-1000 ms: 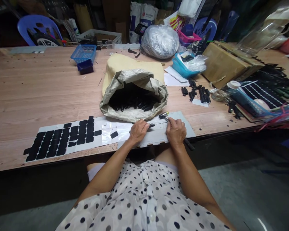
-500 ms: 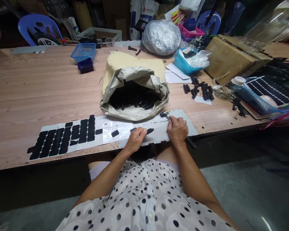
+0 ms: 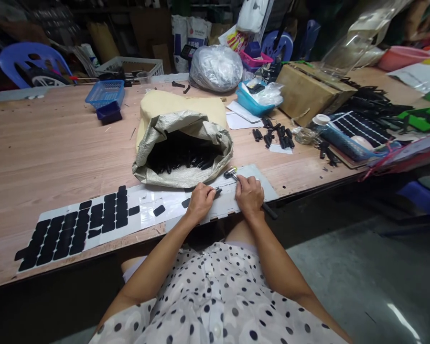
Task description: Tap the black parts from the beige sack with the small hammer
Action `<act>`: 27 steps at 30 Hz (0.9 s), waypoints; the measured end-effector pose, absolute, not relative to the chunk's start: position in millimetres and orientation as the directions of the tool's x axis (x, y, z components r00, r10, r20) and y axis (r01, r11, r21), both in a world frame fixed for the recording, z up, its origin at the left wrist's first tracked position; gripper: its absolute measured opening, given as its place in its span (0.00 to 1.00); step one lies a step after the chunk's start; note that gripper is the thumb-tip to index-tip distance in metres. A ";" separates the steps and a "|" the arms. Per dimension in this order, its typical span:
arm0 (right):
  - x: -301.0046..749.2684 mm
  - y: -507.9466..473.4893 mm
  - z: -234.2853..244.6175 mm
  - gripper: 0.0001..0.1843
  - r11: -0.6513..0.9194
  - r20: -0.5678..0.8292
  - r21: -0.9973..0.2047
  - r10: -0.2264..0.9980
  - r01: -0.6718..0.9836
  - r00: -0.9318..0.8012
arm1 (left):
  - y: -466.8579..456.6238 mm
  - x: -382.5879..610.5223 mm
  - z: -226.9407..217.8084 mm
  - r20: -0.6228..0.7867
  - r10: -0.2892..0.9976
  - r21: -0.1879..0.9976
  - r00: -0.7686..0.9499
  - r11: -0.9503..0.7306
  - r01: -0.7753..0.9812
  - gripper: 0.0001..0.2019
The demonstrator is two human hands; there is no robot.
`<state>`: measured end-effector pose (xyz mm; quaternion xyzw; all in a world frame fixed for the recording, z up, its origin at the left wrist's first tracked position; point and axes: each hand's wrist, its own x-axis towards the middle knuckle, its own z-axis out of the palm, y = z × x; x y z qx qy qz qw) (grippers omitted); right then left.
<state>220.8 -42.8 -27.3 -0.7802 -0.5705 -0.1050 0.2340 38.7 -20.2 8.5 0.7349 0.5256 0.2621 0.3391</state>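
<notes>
My left hand (image 3: pixel 200 202) pinches a small black plastic part (image 3: pixel 218 191) just above the grey board (image 3: pixel 267 186); most of the part is hidden by the fingers. Wrapped round a hammer, my right hand (image 3: pixel 250 195) rests at the board's right portion. The hammer head (image 3: pixel 231 172) points away from me, and its black handle (image 3: pixel 270 210) sticks out behind the hand. Beyond both hands lies an open woven sack (image 3: pixel 157 177) with many black parts inside. Left of my left hand, black rounded pieces (image 3: pixel 109 212) are laid in rows on white sheets.
Loose black parts (image 3: pixel 283 137) lie right of the sack, near a cardboard box (image 3: pixel 304 91) and a turquoise basket (image 3: pixel 252 102). A blue basket (image 3: pixel 105 93) and a small dark blue tray (image 3: pixel 109 112) stand at the back left. The table's front edge runs before my lap.
The view has turned to the right, shifting the table leftward in the picture. My left hand still holds the black part, now turned and more covered by fingers. The hammer stays in my right hand.
</notes>
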 end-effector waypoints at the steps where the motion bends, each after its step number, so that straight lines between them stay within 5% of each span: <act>1: 219.7 -42.7 -26.7 0.16 -0.246 0.426 -0.244 0.842 0.938 0.331 | -17.9 40.1 5.6 0.044 0.952 0.753 0.304 -0.231 0.616 0.09; 11: 218.0 -41.3 -21.6 0.17 -0.247 0.369 -0.287 0.863 0.926 0.345 | -16.3 36.5 -1.4 0.110 0.952 0.641 0.284 -0.286 0.712 0.08; 21: 225.4 -68.6 -6.0 0.20 -0.004 0.359 -0.640 0.883 0.768 0.303 | -3.7 32.7 -2.4 0.031 0.946 0.773 0.321 -0.226 0.593 0.10; 27: 210.1 -83.4 8.9 0.21 0.043 0.351 -0.646 0.903 0.762 0.248 | -3.5 34.3 1.9 -0.026 0.951 0.812 0.307 -0.159 0.561 0.08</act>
